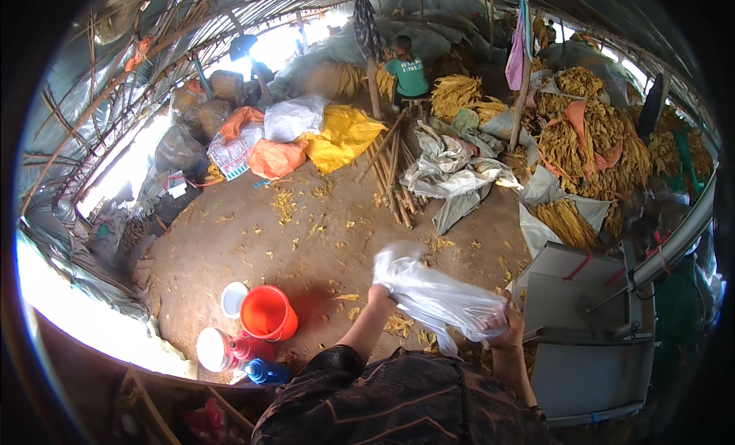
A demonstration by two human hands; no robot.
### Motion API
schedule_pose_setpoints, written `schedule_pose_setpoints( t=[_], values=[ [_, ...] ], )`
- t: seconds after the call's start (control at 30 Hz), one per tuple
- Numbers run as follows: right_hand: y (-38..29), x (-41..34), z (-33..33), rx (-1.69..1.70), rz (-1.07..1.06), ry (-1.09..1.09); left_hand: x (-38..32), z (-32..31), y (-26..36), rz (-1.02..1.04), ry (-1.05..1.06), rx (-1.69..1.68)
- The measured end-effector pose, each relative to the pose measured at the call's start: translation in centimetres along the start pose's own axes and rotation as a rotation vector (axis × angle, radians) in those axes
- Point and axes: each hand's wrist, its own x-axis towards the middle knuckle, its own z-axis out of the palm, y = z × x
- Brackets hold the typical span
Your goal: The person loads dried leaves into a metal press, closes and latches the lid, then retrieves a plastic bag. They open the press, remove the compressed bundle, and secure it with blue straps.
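A sheet or bag of thin translucent plastic [442, 295] stretches between my two hands in front of my dark patterned top. My left hand [382, 295] grips its left end, the fingers partly hidden by the bunched, motion-blurred film. At its right end my right hand [508, 324] is closed on the gathered plastic, with some film hanging below. Beneath it lies the earthen floor, strewn with scraps of yellow dried leaf. The grey metal frame with panels [574, 295] stands just right of my right hand.
A red bucket [267, 313], white tub [215, 349] and blue flask [264, 371] stand lower left. Wooden poles [392, 175] and crumpled sacks [442, 163] lie ahead. Bundles of dried leaves [585, 140] are piled at right. Beyond the poles a person in a green shirt [409, 77] sits.
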Motion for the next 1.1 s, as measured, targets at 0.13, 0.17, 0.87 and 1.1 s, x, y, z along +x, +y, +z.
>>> schedule_pose_setpoints(
  t=[0.13, 0.17, 0.87, 1.1],
  values=[
    [-4.6, -0.5, -1.3, -0.103, 0.023, 0.063, -2.8, 5.4, 2.0, -0.062, -0.204, -0.029],
    [-4.8, -0.4, -2.3, -0.373, -0.034, 0.081, -3.2, 5.4, 2.2, 0.003, -0.273, 0.092],
    [1.3, 4.2, -1.5, -0.982, -0.238, 0.370, -13.2, 10.3, -1.2, 0.520, -0.754, 1.259],
    [1.8, 4.5, 3.9, -1.312, -0.159, -0.043, -5.5, 5.8, -1.5, 1.129, -0.626, 1.725]
  ],
)
